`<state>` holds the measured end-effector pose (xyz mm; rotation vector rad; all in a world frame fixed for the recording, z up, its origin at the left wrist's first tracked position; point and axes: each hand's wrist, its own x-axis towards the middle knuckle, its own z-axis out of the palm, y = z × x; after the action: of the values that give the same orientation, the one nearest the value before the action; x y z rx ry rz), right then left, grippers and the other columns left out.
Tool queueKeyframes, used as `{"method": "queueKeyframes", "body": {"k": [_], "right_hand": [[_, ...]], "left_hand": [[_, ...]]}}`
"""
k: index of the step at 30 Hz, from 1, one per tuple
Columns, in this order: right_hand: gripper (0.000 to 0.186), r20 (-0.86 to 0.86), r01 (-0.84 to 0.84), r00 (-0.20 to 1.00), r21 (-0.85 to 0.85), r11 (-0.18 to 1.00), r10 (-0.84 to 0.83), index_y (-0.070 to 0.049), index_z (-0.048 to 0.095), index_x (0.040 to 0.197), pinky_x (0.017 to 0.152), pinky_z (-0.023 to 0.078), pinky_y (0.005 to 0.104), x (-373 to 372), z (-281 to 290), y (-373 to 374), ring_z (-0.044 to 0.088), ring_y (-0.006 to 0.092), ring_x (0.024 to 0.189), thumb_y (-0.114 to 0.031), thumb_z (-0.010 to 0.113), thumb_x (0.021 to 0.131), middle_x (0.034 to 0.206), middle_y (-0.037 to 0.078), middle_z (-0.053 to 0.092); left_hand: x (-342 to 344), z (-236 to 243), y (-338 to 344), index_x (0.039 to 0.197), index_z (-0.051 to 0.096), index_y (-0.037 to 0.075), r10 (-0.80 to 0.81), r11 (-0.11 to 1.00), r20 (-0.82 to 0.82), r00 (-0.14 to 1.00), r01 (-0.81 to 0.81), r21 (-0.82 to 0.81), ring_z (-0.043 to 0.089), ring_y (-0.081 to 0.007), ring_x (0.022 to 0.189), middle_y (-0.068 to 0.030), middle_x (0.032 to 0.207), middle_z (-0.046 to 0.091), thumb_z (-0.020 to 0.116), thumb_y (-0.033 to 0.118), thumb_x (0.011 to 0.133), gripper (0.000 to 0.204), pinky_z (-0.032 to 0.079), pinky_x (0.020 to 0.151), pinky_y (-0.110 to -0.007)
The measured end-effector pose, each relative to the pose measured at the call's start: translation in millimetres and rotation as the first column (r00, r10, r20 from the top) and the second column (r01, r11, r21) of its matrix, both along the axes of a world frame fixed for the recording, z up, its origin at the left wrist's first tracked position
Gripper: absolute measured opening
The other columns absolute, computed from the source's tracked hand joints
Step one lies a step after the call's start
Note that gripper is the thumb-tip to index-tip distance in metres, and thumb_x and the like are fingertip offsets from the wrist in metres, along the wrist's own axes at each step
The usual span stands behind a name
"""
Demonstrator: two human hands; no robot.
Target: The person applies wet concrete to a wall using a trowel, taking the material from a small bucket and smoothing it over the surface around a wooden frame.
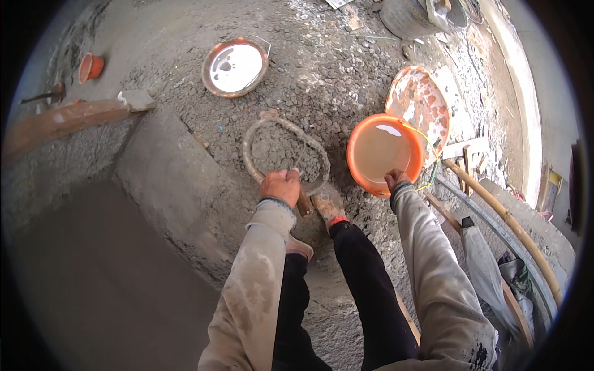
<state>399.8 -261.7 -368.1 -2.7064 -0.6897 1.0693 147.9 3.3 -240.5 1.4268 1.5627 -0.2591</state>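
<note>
My left hand (281, 187) is closed at the near side of a mortar-crusted bucket (249, 151) holding grey wet mortar (278, 145). A short wooden handle (304, 204) sticks out beside that fist; the head of this tool is hard to make out, though a thin line runs from the fist over the mortar. To the right, an orange bucket (354, 162) is nearly full of murky water (380, 151). My right hand (396, 178) has its fingers curled at the near rim of this bucket, hiding what they grip.
A pan with whitish liquid (235, 67) sits farther off. Behind the orange bucket leans a splattered orange basin (417, 99). Poles (507, 222) and a pale sack (486, 260) lie at right. A large bucket (405, 17) stands far back; a small orange pot (90, 67) lies far left.
</note>
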Motion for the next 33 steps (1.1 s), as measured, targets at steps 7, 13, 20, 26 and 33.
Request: {"method": "queueKeyframes", "body": {"k": [7, 13, 20, 26, 33], "right_hand": [[0.028, 0.225, 0.557, 0.769, 0.224, 0.800, -0.598, -0.004, 0.063, 0.082, 0.055, 0.048, 0.0342, 69, -109, -35, 0.059, 0.0216, 0.058, -0.028, 0.048, 0.086, 0.066, 0.010, 0.062], [0.035, -0.921, 0.850, 0.024, -0.186, 0.493, -0.389, -0.001, 0.058, 0.097, 0.061, 0.052, 0.0330, 7, -44, 62, 0.062, 0.0205, 0.067, -0.033, 0.046, 0.089, 0.081, 0.011, 0.062], [0.017, -0.857, 0.945, 0.196, 0.035, 0.325, -0.476, -0.001, 0.060, 0.094, 0.063, 0.053, 0.0290, -31, 50, 102, 0.063, 0.0158, 0.071, -0.013, 0.048, 0.089, 0.080, 0.008, 0.064], [0.026, -0.511, 0.921, 0.357, 0.054, 0.386, -0.782, 0.000, 0.056, 0.101, 0.061, 0.052, 0.0319, 17, -93, 10, 0.063, 0.0221, 0.071, -0.019, 0.043, 0.090, 0.086, 0.012, 0.064], [0.031, -0.950, 0.904, 0.045, -0.093, 0.418, -0.309, 0.001, 0.056, 0.106, 0.060, 0.052, 0.0320, -49, 66, 111, 0.062, 0.0199, 0.077, -0.024, 0.047, 0.090, 0.092, 0.014, 0.063]], "left_hand": [[126, -29, -15, 0.079, 0.064, 0.002, -0.492, 0.853, 0.074, 0.867, 0.498, -0.156, 0.058, -0.0407, 0.087, -0.0239, 0.086, 0.062, 0.051, 0.036, 0.077, 0.036, 0.044, 0.080, -0.046], [115, -52, -10, 0.072, 0.062, 0.000, -0.569, 0.804, -0.001, 0.822, 0.557, -0.210, 0.059, -0.0403, 0.081, -0.0237, 0.081, 0.061, 0.054, 0.034, 0.073, 0.035, 0.046, 0.075, -0.044], [101, -73, 3, 0.090, 0.064, -0.006, -0.594, 0.751, 0.090, 0.800, 0.591, -0.293, 0.061, -0.0203, 0.067, -0.0145, 0.075, 0.064, 0.060, 0.035, 0.079, 0.043, 0.046, 0.065, -0.035], [123, -44, 6, 0.086, 0.064, 0.000, -0.691, 0.723, -0.021, 0.723, 0.690, -0.050, 0.062, -0.0333, 0.082, -0.0205, 0.082, 0.064, 0.059, 0.033, 0.078, 0.034, 0.047, 0.074, -0.038], [110, -51, 25, 0.097, 0.063, 0.008, -0.718, 0.694, -0.114, 0.687, 0.720, -0.028, 0.058, -0.0373, 0.091, -0.0175, 0.094, 0.064, 0.055, 0.032, 0.082, 0.029, 0.046, 0.081, -0.043]]}}
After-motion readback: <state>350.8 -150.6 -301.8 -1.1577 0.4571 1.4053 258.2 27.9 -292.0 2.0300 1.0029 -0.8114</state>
